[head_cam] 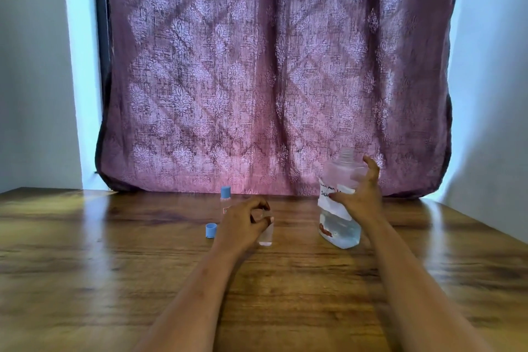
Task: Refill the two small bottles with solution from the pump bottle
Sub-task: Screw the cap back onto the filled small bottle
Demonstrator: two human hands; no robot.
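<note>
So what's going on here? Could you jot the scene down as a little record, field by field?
surface: wooden table
left hand: around an uncapped small bottle standing on the table
right hand: gripping the large bottle, tilted, partly filled with clear liquid, no pump on its neck
loose blue cap: on the table, left of the left hand
second small bottle: upright, blue cap on, behind the left hand
backdrop: patterned purple curtain

The left hand [243,223] hides most of the open small bottle [267,234] and the lower capped bottle [225,200]. The big bottle's label [333,200] is blurred and partly covered by fingers [338,196].
</note>
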